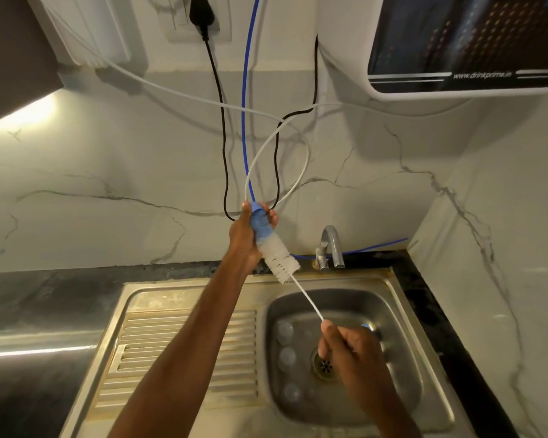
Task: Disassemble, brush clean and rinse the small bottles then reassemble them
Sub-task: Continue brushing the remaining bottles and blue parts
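- Head view, the key relation: the small bottle [261, 224] and the brush [280, 260] share one slanted line, running from upper left down to lower right. The bottle's mouth faces down that line toward the right hand [348, 346], and its closed base points up toward the wall.
- The left hand [246, 240] holds the bottle up above the back rim of the sink [203, 287]. Its grip is wrapped around the bottle body, with the fingers curled over the far side.
- The right hand sits lower and nearer the camera, over the basin. Its grip is pinched closed on the end of the brush's thin white stem [307, 300].
- Most of the bristle head shows outside the mouth. Its upper end appears to sit just inside the neck, though the bottle wall blurs this.
- My judgement: the next stroke has to travel along that shared axis. The right hand works the stem, and the left hand is the nearer one to steady the bottle.
- Materials: the bottle is a soft-looking, translucent blue cylinder. The bristles form a fluffy white cylinder wider than the stem, which is slim and looks rigid.
- In the steel basin lie several small clear domed pieces [285, 330], left of the drain [325, 363]. A blue piece [367, 326] peeks out behind the right hand; I cannot tell what it is.
- A curved metal tap [331, 246] stands at the back rim, and the dark table [45, 292] surrounds the sink.
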Available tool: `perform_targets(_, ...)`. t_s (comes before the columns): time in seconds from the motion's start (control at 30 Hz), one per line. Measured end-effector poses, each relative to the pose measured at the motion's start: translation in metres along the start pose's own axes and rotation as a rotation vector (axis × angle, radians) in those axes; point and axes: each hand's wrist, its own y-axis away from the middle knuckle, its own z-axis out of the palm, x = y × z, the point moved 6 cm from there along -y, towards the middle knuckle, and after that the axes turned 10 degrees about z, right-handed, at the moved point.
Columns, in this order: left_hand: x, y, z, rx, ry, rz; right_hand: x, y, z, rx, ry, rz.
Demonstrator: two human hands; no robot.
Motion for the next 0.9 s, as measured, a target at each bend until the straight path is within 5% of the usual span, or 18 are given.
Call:
perform_targets(0.13,0.013,-0.016,-0.011,0.085,-0.118,0.045,0.007,0.008,-0.003,0.197,0.262,-0.191)
perform_targets(0.27,0.001,0.002,0.011,-0.061,-0.158,0.013,-0.004,-0.001,-0.009,0.224,0.253,-0.157)
perform_targets(0.33,-0.003,0.009,0.016,-0.098,-0.151,0.014,-0.002,-0.005,-0.01,0.114,0.112,-0.033)
perform_targets(0.47,0.009,-0.002,0.007,-0.062,-0.007,0.014,0.019,0.018,0.002,-0.233,-0.401,0.545)
perform_targets(0.67,0.003,0.003,0.008,-0.078,-0.009,-0.029,0.022,0.018,0.01,-0.373,-0.626,0.732)
perform_targets(0.73,0.007,0.001,0.008,-0.063,-0.096,0.022,0.03,0.015,0.003,-0.246,-0.347,0.572)
perform_targets(0.83,0.0,0.004,0.01,-0.04,-0.159,0.018,0.014,0.01,-0.013,0.163,0.257,0.007)
perform_targets(0.9,-0.002,0.008,0.007,-0.011,-0.169,0.0,0.012,0.008,-0.022,0.337,0.394,-0.13)
